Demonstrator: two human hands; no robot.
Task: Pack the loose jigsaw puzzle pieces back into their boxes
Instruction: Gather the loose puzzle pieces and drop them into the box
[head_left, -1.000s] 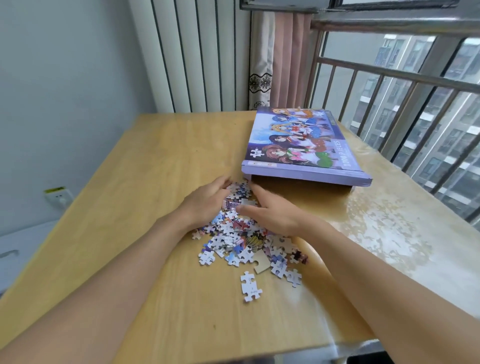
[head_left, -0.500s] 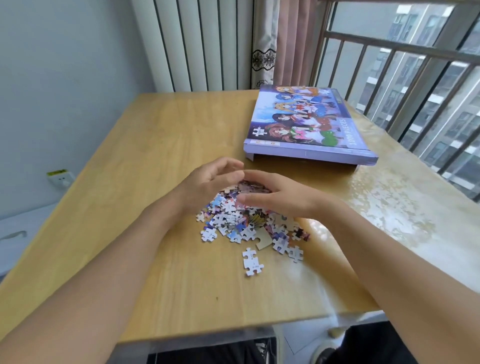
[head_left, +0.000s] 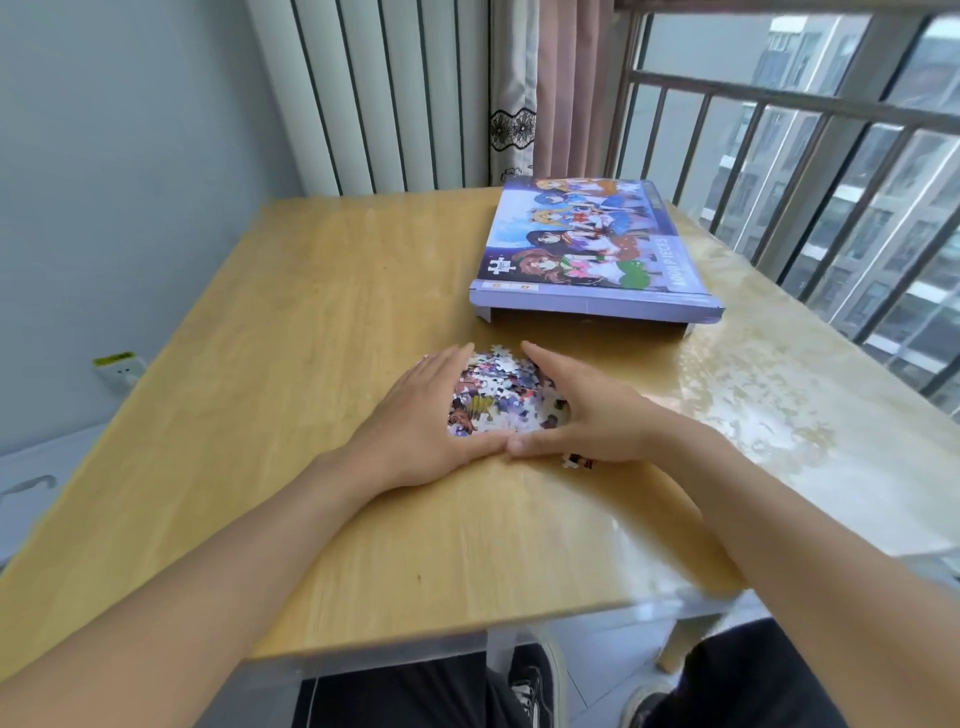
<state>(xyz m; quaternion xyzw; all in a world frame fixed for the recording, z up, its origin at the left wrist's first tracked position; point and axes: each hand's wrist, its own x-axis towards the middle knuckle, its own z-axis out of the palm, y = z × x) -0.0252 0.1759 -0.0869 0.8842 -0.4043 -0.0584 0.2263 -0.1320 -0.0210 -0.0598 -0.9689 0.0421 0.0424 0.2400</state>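
Observation:
A heap of loose colourful puzzle pieces lies on the wooden table, gathered tight between my two hands. My left hand lies flat along the heap's left side, fingers straight. My right hand lies along its right side, fingers straight, and the two thumbs meet at the near edge. A stray piece peeks out under my right wrist. The purple puzzle box with a cartoon picture lies beyond the heap, its near edge raised off the table.
A window with metal railings runs along the right side. A curtain and a ribbed white panel stand behind the table. The table's near edge is above my legs and shoes.
My hands have swept the scattered pieces inward into one compact heap; the pieces that lay nearer me are now enclosed. My thumbs have come together at the front.

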